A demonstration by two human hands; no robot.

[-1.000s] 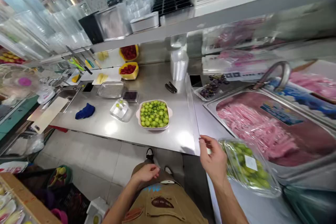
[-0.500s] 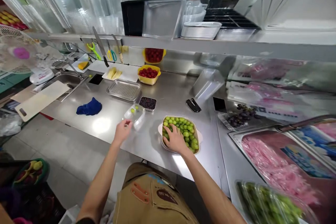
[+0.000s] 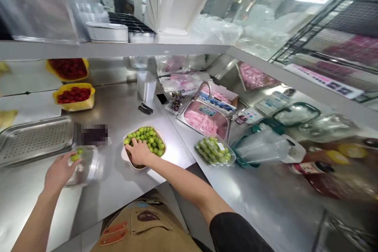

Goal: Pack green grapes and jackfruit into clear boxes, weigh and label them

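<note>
My left hand (image 3: 60,171) is at the left side of a clear plastic container (image 3: 87,165), its fingers and thumb closed at the edge. Green grapes (image 3: 77,153) show beside those fingertips, in the container's far left part. Motion blurs the exact grip. My right hand (image 3: 138,152) reaches into a pale tub (image 3: 125,155) full of green grapes (image 3: 152,139). Its fingers are spread over the fruit at the tub's left side, and some fingertips are hidden among the grapes.
A perforated steel tray (image 3: 37,138) and a yellow basket (image 3: 78,105) of red fruit stand left. Behind the tub lies a black stapler (image 3: 145,108). To the right are a wrapped pack of green grapes (image 3: 214,150) and a sink (image 3: 226,128) holding pink bags. A shelf (image 3: 177,49) overhangs the back.
My view has swung to the right, so the counter things sit further left. My left hand has come closer around the container's edge. My right hand is still in the grape tub.
</note>
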